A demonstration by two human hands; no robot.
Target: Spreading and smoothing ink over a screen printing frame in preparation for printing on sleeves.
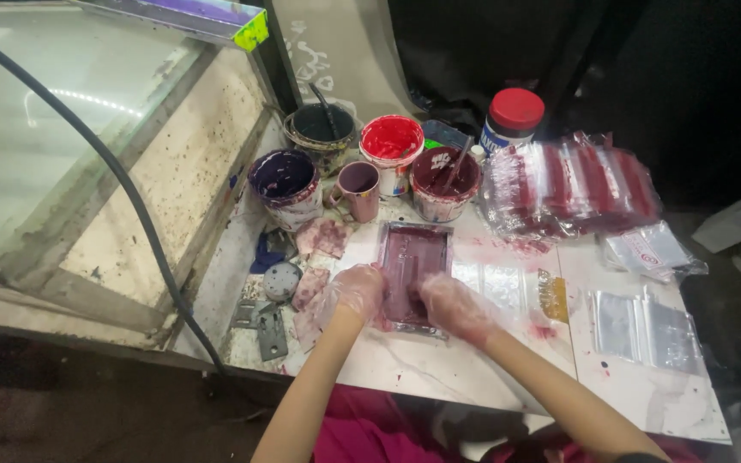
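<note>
Flat on the white bench [439, 369], near its middle: a rectangular tray [413, 270] smeared dark red, its long sides running near to far. Pressed against the tray's near left edge, the left hand [355, 290], in a thin clear glove, fingers curled onto the rim. At the near right corner, the right hand [454, 306], likewise gloved, fingers bent and lying on the tray's edge. Held between both hands, then, with the far end free. Beyond it, a row of paint pots: a purple-stained bucket [287, 184], a mauve mug [358, 189], a bright red tub [391, 144], a dark red tub [444, 178]. To the right, a stack of clear bags [572, 189] with red contents. Left of the tray, stained rags [323, 238].
</note>
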